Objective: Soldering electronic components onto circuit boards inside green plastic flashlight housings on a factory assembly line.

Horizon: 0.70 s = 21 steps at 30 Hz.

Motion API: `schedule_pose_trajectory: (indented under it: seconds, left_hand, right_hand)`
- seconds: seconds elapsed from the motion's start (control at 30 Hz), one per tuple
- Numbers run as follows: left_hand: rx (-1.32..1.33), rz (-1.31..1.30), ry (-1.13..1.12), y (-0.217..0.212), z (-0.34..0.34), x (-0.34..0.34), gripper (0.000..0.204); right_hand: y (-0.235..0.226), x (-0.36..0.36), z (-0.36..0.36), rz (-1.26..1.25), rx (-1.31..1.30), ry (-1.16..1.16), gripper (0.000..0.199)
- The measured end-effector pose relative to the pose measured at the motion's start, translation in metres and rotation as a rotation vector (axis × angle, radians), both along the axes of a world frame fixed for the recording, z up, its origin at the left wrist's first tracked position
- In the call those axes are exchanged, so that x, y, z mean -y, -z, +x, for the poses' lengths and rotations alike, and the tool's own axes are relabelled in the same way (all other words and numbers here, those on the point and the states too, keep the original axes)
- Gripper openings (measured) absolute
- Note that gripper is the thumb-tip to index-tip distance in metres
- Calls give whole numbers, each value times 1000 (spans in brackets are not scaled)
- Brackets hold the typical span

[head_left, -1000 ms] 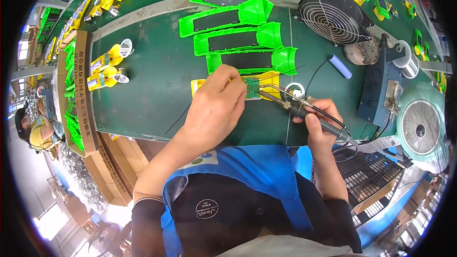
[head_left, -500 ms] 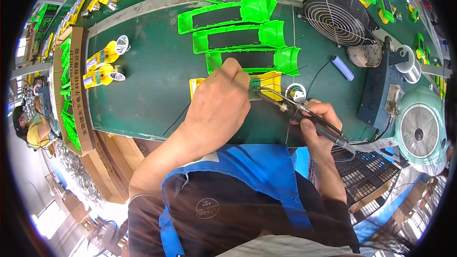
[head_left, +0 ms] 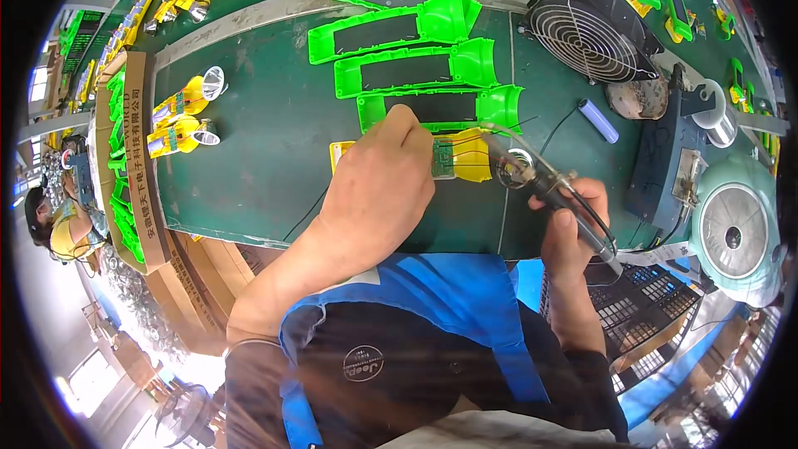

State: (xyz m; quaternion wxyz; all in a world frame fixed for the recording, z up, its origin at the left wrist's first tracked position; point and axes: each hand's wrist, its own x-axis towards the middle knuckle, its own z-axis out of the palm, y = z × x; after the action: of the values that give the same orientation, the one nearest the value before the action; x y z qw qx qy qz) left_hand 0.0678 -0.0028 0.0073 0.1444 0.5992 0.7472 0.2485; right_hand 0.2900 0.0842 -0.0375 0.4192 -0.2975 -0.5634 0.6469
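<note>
My left hand (head_left: 378, 191) rests over a yellow plastic housing (head_left: 472, 165), its fingers drawn together; whatever they pinch is hidden beneath them. A small green circuit board (head_left: 444, 158) with thin wires shows in the housing, just right of these fingers. In my right hand (head_left: 575, 216) is a soldering iron (head_left: 544, 191) with a thin feed tube along it. Its tip end is blurred, raised up and to the left near the housing's right end. A round reflector (head_left: 517, 165) lies behind the iron, partly covered by it.
Several green housings (head_left: 403, 66) lie in a row beyond my hands. A purple battery cell (head_left: 598, 120), a black fan (head_left: 586, 25) and a blue-grey solder-feed unit (head_left: 665, 158) stand at right. Yellow parts with reflectors (head_left: 179, 135) and a carton (head_left: 137, 166) are at left.
My right hand has drawn the soldering iron back to the right, off the circuit board, which shows more fully. My left hand has stayed nearly still.
</note>
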Motion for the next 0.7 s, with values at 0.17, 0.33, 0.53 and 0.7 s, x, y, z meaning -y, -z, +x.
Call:
schedule_pose_trajectory:
  seconds: [0.17, 0.33, 0.53, 0.7]
  left_hand:
    - [-54, 32, 52, 3, -3, 2, 13]
    - [1, 34, 27, 0, -4, 1, 12]
    - [232, -26, 85, -17, -32, 5, 19]
    - [185, 113, 239, 14, -3, -34, 15]
  right_hand:
    - [-5, -13, -4, 159, -34, -29, 32]
    - [-6, -25, -15, 265, -9, -49, 30]
    - [-13, -31, -17, 256, -31, -74, 37]
    - [-8, -43, -51, 377, -69, -141, 36]
